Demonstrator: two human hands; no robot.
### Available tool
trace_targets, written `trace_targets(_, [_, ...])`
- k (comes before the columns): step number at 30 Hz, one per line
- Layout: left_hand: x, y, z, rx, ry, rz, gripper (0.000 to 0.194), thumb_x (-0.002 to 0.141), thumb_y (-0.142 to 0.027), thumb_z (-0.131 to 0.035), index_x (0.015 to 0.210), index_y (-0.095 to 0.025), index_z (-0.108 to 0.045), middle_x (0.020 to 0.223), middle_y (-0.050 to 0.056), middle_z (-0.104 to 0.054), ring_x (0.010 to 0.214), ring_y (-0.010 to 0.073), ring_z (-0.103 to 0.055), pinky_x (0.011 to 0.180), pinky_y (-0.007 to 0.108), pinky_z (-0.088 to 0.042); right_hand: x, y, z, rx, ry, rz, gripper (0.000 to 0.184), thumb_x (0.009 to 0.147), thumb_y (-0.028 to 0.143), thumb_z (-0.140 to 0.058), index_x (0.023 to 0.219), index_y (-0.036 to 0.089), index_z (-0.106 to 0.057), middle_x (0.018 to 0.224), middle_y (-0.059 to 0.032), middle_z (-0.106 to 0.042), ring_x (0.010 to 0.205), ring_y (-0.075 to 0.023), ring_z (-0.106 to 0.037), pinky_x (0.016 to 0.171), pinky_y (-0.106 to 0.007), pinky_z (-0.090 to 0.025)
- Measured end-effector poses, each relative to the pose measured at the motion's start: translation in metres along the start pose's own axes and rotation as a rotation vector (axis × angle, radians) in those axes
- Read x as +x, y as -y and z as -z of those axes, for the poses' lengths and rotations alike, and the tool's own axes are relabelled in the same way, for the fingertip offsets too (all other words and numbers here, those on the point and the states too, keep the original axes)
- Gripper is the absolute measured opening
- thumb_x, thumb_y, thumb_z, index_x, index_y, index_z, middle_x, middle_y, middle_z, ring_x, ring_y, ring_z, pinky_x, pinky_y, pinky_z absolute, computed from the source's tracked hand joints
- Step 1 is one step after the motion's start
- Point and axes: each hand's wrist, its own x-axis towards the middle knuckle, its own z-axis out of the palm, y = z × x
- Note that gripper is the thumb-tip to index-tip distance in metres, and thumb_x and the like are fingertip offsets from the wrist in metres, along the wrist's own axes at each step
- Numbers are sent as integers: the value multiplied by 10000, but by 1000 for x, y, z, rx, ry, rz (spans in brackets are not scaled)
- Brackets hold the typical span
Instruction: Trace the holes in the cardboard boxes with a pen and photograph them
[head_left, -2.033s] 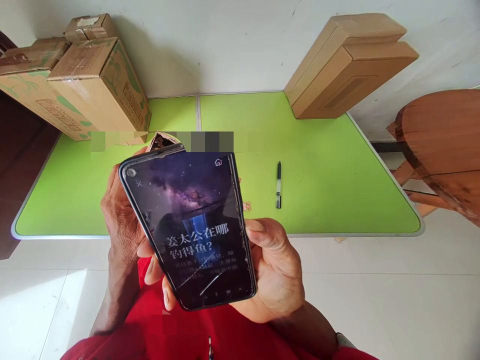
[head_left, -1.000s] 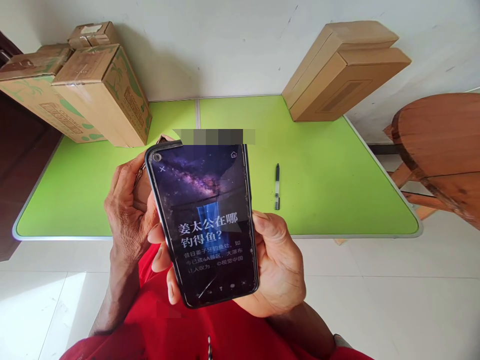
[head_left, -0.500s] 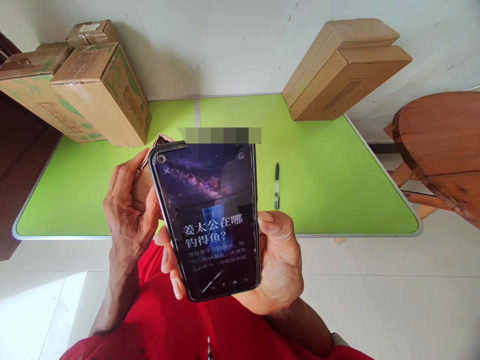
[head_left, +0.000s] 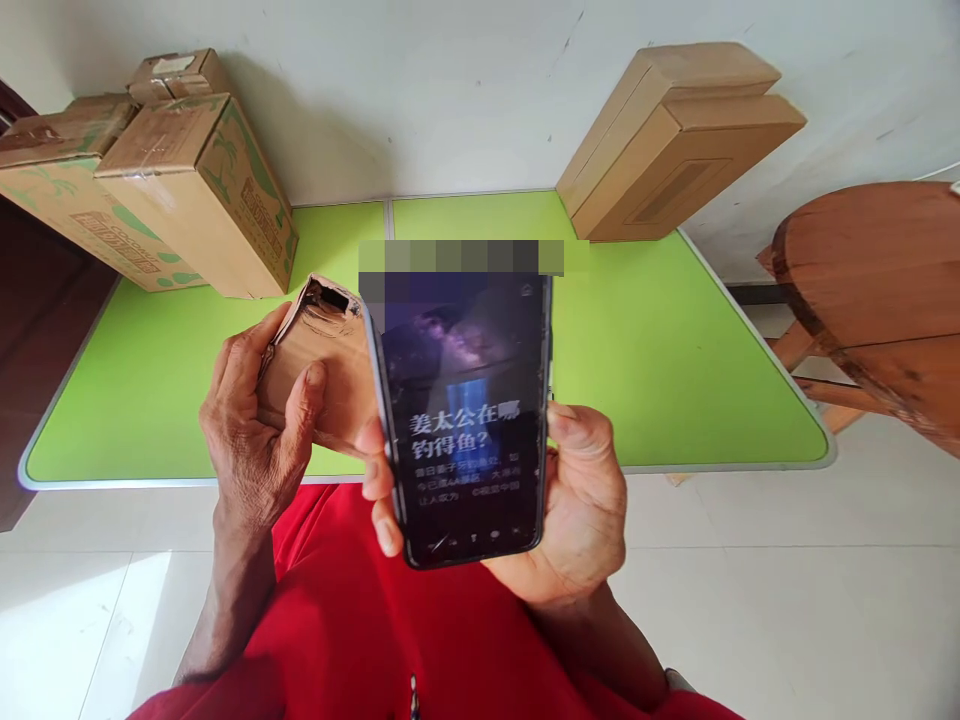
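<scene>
A black smartphone (head_left: 465,420) with its screen lit, showing a starry picture and white Chinese text, is gripped by its edges in my right hand (head_left: 577,500). The thumb lies on the right edge and the fingertips curl round the left one. My left hand (head_left: 251,425) holds a small brown cardboard piece (head_left: 337,375), folded like a sleeve or flat box, with a torn dark opening at its top. The thumb presses on its face while the other fingers wrap behind its left edge. The phone covers the cardboard's right side.
Both hands are over the near edge of a green table (head_left: 645,370). Coconut-printed cartons (head_left: 161,215) stand at the back left, and two plain brown boxes (head_left: 675,150) at the back right. A round wooden stool (head_left: 870,270) is beside the table's right end.
My right hand has moved the phone right and slightly up, uncovering more of the cardboard piece. The phone now hides most of the pen on the table. My left hand stays nearly in place.
</scene>
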Motion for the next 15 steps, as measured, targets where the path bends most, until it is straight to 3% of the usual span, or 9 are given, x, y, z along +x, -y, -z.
trace_targets(4, [1,1,-1,-24,-95,-36,481,1067,-422,-691,1485,-187,-717,1306,81,-792,1165,229,-749,1022,360,-582,4,27,14,-128,-31,208,461,974,613,-613,1146,243,-828,1153,-113,-867,948,-300,-811,731,-429,-672])
trace_targets(8, [2,3,-3,-28,-97,-44,530,1051,-449,-695,1486,-146,-728,1298,119,-794,1165,245,-745,1025,349,-563,23,51,58,-232,-206,390,445,1072,566,-525,1209,245,-801,1194,-98,-874,1070,-264,-832,812,-391,-696])
trace_targets(12, [3,3,-3,-51,-102,-55,555,1042,-462,-696,1488,-134,-735,1312,139,-793,1185,263,-748,1045,362,-561,50,63,120,-377,-451,353,534,997,683,-640,1214,214,-774,1091,-102,-883,994,-280,-854,815,-402,-712])
trace_targets(15, [2,4,-4,-47,-110,-40,566,1037,-477,-695,1490,-141,-738,1303,138,-795,1171,270,-750,1031,370,-563,65,65,154,-481,-616,275,453,926,618,-759,1086,194,-755,902,-97,-866,863,-296,-852,803,-431,-711])
